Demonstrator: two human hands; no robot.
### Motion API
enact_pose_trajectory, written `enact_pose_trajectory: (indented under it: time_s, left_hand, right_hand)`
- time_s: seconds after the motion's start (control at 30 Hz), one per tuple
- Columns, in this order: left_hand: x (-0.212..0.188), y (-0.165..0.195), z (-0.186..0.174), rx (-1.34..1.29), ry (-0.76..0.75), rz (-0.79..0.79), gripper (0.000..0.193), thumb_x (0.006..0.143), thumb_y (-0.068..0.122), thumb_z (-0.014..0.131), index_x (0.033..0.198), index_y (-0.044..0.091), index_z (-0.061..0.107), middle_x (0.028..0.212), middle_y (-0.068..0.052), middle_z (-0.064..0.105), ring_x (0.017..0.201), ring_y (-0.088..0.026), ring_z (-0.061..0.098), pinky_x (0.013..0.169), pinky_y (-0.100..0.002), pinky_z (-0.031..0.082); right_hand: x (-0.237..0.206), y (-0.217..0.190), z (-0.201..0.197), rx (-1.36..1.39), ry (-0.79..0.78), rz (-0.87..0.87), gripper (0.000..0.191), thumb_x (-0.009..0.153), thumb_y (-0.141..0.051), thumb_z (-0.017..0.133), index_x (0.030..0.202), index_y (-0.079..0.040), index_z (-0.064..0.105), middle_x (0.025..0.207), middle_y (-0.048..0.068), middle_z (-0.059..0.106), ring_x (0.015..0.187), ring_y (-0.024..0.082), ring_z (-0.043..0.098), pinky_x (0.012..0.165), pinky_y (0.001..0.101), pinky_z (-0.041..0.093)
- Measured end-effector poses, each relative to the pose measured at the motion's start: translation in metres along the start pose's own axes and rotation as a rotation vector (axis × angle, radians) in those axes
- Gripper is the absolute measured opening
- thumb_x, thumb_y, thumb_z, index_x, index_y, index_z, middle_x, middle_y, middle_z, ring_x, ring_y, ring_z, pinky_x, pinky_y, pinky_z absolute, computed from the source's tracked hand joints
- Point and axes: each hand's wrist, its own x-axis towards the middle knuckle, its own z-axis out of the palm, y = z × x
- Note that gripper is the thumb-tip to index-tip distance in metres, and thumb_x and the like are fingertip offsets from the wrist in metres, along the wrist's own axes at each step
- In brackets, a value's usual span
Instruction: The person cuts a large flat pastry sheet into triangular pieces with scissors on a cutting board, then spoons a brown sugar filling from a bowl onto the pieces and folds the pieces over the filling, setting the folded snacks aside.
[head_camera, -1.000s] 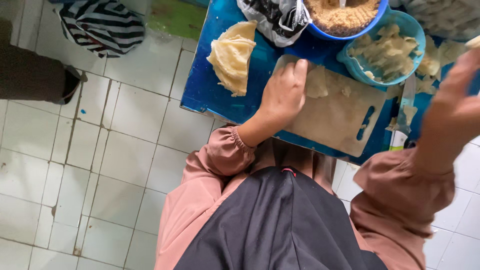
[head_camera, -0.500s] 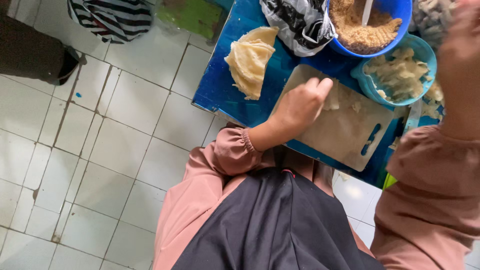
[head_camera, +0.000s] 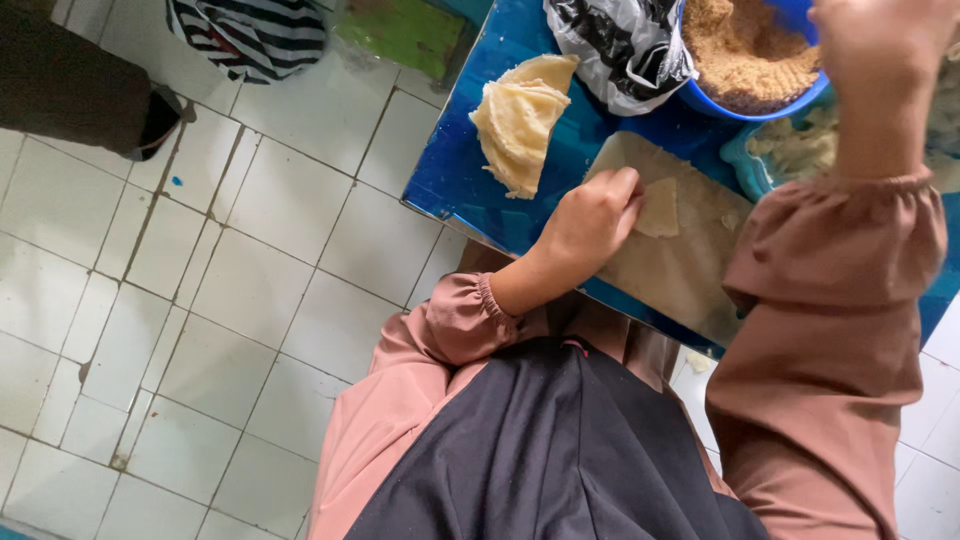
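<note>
Nearest the camera, a dark apron and pink sleeves are filling the lower part of the view, above a white tiled floor (head_camera: 230, 290) on the left. Just beyond, the left hand (head_camera: 590, 225) is resting on a pale cutting board (head_camera: 680, 270) that is lying on the blue table (head_camera: 480, 180); its fingers (head_camera: 625, 190) are curling together, their tips touching the edge of a small flat piece of dough (head_camera: 660, 208) sitting on the board. To the right, the right hand (head_camera: 875, 45) is hovering raised over the bowls, blurred and cut by the frame, so whether its fingers are apart or together cannot be told. Farther along the table, left of the board, a folded stack of thin yellow wrappers (head_camera: 520, 120) is lying. Behind it a black-and-white plastic bag (head_camera: 620, 45) is leaning against a blue bowl of brown crumbs (head_camera: 750, 60). At the far left, a striped cloth (head_camera: 250, 35) is lying on the floor.
</note>
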Motion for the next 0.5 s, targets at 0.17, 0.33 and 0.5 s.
enact_pose_trajectory:
  time_s: [0.17, 0.33, 0.5]
  left_hand:
    - [-0.009, -0.001, 0.001, 0.048, -0.016, 0.031, 0.012, 0.097, 0.013, 0.066, 0.099, 0.006, 0.056, 0.094, -0.018, 0.061, 0.086, -0.04, 0.065, 0.073, -0.046, 0.053]
    - [-0.014, 0.0, -0.001, 0.092, -0.053, 0.029, 0.015, 0.092, 0.009, 0.066, 0.103, 0.005, 0.057, 0.096, -0.018, 0.06, 0.088, -0.039, 0.065, 0.074, -0.046, 0.053]
    - [-0.018, -0.004, -0.004, 0.044, -0.007, 0.036, 0.016, 0.094, 0.008, 0.067, 0.107, 0.006, 0.059, 0.097, -0.017, 0.06, 0.09, -0.039, 0.065, 0.076, -0.045, 0.054]
  right_hand:
    - [-0.035, 0.02, -0.031, -0.206, 0.027, -0.155, 0.016, 0.096, -0.005, 0.06, 0.098, 0.0, 0.075, 0.082, 0.007, 0.071, 0.076, 0.016, 0.068, 0.068, 0.0323, 0.051]
    - [-0.044, 0.03, -0.026, -0.495, 0.049, -0.421, 0.026, 0.088, 0.004, 0.06, 0.102, 0.0, 0.082, 0.086, 0.011, 0.074, 0.08, 0.02, 0.073, 0.077, 0.0304, 0.059]
    - [-0.033, 0.032, -0.016, -0.071, -0.015, -0.1, 0.016, 0.094, -0.001, 0.064, 0.1, 0.002, 0.078, 0.079, 0.003, 0.069, 0.071, 0.01, 0.063, 0.064, 0.0266, 0.047]
